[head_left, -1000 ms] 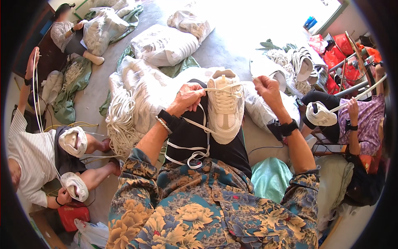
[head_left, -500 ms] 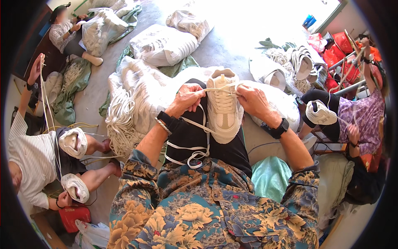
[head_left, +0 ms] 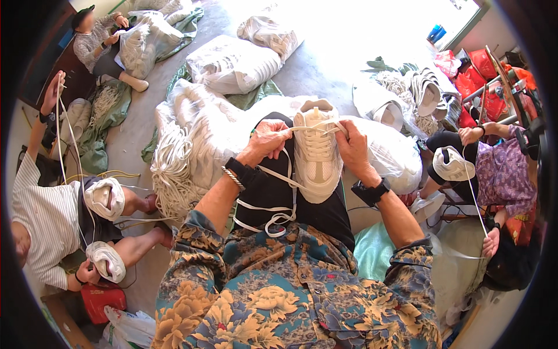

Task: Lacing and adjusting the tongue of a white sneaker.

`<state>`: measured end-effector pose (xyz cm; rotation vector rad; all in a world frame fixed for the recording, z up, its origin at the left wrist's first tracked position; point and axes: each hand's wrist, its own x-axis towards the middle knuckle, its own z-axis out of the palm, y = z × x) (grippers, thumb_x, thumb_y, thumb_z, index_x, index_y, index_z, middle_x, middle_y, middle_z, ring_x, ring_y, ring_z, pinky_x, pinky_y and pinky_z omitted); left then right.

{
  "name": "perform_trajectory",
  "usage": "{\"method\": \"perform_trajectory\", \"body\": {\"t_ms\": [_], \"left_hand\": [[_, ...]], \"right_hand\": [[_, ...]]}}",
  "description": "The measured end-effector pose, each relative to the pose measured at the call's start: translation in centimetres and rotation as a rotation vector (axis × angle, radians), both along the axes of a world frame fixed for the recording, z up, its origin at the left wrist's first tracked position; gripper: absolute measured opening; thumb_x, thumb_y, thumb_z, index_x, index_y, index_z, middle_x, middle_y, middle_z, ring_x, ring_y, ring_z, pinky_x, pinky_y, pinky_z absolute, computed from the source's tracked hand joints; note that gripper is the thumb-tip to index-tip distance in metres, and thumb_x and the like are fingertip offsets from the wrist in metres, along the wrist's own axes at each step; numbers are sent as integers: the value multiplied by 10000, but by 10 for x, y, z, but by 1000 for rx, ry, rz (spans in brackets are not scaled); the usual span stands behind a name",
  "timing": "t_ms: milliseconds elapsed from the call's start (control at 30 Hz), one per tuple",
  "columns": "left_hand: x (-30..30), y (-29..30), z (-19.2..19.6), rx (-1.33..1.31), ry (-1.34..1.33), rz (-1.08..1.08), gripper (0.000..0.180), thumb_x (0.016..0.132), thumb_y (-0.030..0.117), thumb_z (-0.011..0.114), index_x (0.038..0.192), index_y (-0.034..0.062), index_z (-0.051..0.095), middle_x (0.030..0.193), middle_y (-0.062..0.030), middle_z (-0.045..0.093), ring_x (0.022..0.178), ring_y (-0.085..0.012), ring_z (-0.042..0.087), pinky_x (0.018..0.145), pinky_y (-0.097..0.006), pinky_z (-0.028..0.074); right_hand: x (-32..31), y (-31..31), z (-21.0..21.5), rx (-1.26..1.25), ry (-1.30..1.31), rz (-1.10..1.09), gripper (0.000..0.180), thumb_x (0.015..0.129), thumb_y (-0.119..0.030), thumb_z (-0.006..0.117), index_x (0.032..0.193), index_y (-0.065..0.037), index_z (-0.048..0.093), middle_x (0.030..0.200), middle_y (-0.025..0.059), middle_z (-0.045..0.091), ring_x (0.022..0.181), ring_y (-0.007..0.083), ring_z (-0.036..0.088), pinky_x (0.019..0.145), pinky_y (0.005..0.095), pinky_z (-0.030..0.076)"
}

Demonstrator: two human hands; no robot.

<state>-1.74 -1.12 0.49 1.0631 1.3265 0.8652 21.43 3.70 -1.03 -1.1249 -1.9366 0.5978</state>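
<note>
A white-and-beige sneaker rests on my dark-trousered thighs, its toe toward me. White shoelace criss-crosses its upper part. Left of the shoe, my left hand is closed, pinching a lace end drawn out sideways from the top of the lacing. At the shoe's right side, my right hand pinches the other lace strand near the collar. A long loose length of lace trails over my left thigh and loops near my shirt hem. The fingertips of my left hand are partly hidden.
A bundle of white laces and a plastic bag lie ahead on my left. Further off sits a bag of shoe parts. Co-workers sit at both sides, handling sneakers and laces. A green sack lies by my right thigh.
My right hand has turned more upright and come closer to the shoe, still pinching lace. My left hand stays nearly in place. The co-worker at right has lowered their raised arm.
</note>
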Motion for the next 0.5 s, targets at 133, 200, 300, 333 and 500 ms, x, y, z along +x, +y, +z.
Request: {"method": "perform_trajectory", "body": {"t_ms": [133, 200, 300, 333, 500], "left_hand": [[16, -3, -3, 507, 453, 297, 198, 793, 113, 595, 927, -32, 590, 510, -9, 521, 400, -83, 455, 383, -247, 348], [32, 1, 4, 548, 499, 184, 203, 776, 111, 605, 924, -28, 596, 536, -31, 541, 428, -100, 479, 417, -269, 372], [58, 10, -3, 649, 447, 49, 207, 750, 126, 610, 909, -6, 620, 623, -85, 592, 513, -138, 529, 504, -305, 419], [66, 13, -5, 574, 402, 3, 191, 754, 142, 600, 872, -8, 620, 649, -92, 603, 513, -140, 528, 514, -303, 423], [71, 16, -2, 334, 374, -118, 199, 774, 197, 584, 768, 3, 626, 593, -56, 561, 535, -109, 497, 524, -278, 414]], "right_hand": [[5, -2, 21, -150, -88, 110, 204, 802, -130, 558, 957, -2, 597, 731, 190, 618, 684, 327, 621, 626, 366, 484], [9, -6, 23, -164, -108, 151, 207, 799, -131, 570, 951, 4, 608, 747, 191, 625, 662, 299, 628, 625, 341, 487], [7, -9, 23, -164, -89, 166, 214, 800, -130, 576, 957, 13, 608, 745, 177, 636, 636, 231, 631, 615, 310, 486], [6, -8, 22, -165, -87, 172, 214, 800, -130, 576, 957, 13, 608, 745, 177, 636, 636, 231, 631, 615, 310, 486], [16, 6, 14, -441, 254, 111, 190, 841, -110, 548, 946, 37, 608, 651, 59, 607, 576, 83, 531, 539, 235, 437]]}}
